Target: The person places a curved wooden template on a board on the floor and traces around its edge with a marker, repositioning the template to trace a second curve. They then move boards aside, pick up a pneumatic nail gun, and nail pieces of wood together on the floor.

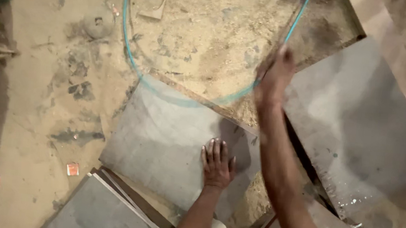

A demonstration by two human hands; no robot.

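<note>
I see my left hand (217, 162) lying flat, fingers (212, 148) spread and holding nothing, on a grey board (162, 144) that rests on the sandy floor (47, 68) at about six o'clock in my view. My right hand (274, 78) reaches up toward one o'clock and its fingers close on the edge of a round glass pane (204, 37) with a blue-green rim, though blur hides the exact grip. The pane stands over the floor at twelve o'clock. More grey boards (357, 121) lie at three o'clock.
</note>
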